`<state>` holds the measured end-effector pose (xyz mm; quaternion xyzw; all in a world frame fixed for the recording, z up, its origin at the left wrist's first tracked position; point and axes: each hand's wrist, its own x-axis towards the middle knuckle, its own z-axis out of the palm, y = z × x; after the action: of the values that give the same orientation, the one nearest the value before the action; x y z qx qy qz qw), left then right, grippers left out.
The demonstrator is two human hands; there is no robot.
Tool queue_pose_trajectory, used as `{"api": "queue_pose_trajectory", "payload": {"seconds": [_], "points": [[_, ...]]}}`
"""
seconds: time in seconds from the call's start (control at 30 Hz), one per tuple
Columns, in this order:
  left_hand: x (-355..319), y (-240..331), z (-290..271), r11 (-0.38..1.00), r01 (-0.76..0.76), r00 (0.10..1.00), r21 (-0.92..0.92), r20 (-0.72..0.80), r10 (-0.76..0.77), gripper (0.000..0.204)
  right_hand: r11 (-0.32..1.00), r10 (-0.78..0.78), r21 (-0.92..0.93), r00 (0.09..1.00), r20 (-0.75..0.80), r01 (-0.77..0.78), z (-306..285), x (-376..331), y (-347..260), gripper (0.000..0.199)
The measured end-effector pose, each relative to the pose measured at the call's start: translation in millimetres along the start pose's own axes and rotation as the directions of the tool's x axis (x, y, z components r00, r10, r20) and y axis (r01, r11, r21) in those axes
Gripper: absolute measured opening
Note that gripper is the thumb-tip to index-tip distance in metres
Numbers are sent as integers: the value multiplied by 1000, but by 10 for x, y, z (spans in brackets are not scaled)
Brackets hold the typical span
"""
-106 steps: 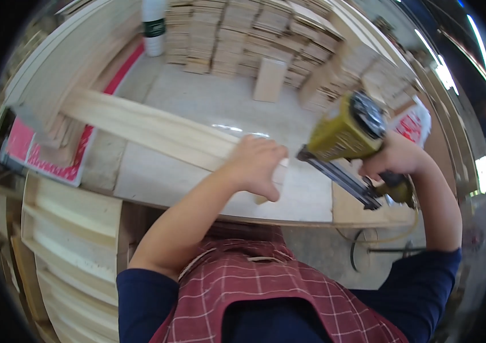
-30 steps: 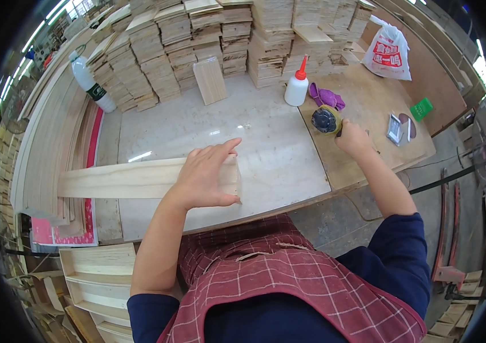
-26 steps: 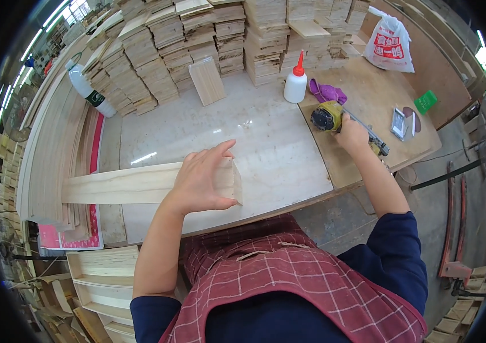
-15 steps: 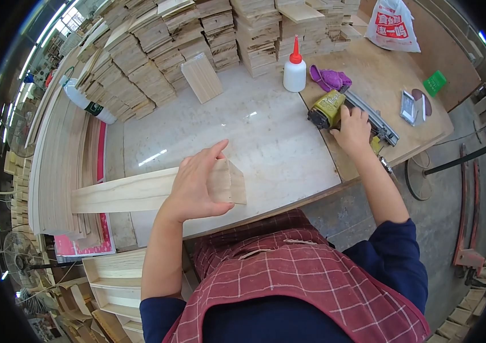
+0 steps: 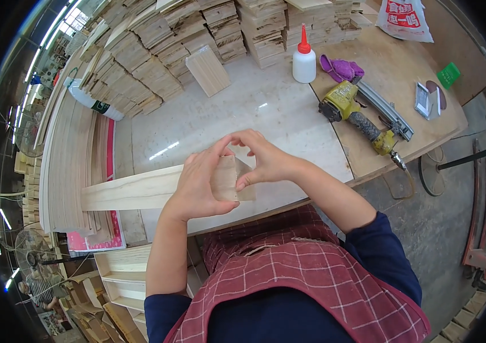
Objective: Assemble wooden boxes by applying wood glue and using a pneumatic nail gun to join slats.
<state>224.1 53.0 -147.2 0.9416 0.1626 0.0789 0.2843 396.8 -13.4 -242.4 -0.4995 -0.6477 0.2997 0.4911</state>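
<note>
Left of the yellow nail gun (image 5: 343, 100), which lies on the table (image 5: 288, 131), and nearer the person, is a long pale board (image 5: 134, 188) with a short end piece (image 5: 247, 191) at its right end. Among containers, a white squeeze bottle (image 5: 304, 67) with a red nozzle stands upright just left of and beyond the nail gun; a white plastic bag (image 5: 404, 23) with red print sits beyond it to the right, and a clear bottle (image 5: 91, 100) leans well to its left; their contents cannot be made out. The board's long axis runs roughly left to right, its end piece toward the nail gun's side, its other end at the stacked boards (image 5: 63, 171) far left of the gun. The left hand (image 5: 200, 186) spans the board widely, thumb at the near edge, fingers over the far edge; the right hand (image 5: 268, 160) is half curled, thumb against the end piece, fingertips close to the left hand's. Left of the nail gun, a broad stretch of pale tabletop shows beyond the board; the table's near edge passes just below the hands.
</note>
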Motion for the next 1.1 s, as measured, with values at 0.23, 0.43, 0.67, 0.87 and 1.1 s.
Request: {"api": "queue_pose_trajectory", "payload": {"seconds": [0.23, 0.43, 0.67, 0.87, 1.1], "points": [[49, -23, 17, 1000, -5, 1000, -4, 7, 5, 104, 967, 252, 90, 944, -212, -238, -277, 164, 325, 74], [-48, -268, -301, 999, -53, 995, -4, 86, 53, 101, 944, 331, 134, 860, -388, -303, -585, -171, 101, 25], [-125, -741, -919, 905, 374, 678, 201, 607, -415, 52, 928, 358, 309, 721, -593, -207, -949, -813, 86, 13], [103, 38, -1239, 1000, 23, 917, 18, 397, -29, 38, 884, 362, 466, 671, -647, -29, -1071, -858, 70, 34], [-98, 513, -2081, 927, -13, 814, -375, -542, -208, 40, 872, 362, 490, 694, -623, -15, -1133, -833, -38, 34]]}}
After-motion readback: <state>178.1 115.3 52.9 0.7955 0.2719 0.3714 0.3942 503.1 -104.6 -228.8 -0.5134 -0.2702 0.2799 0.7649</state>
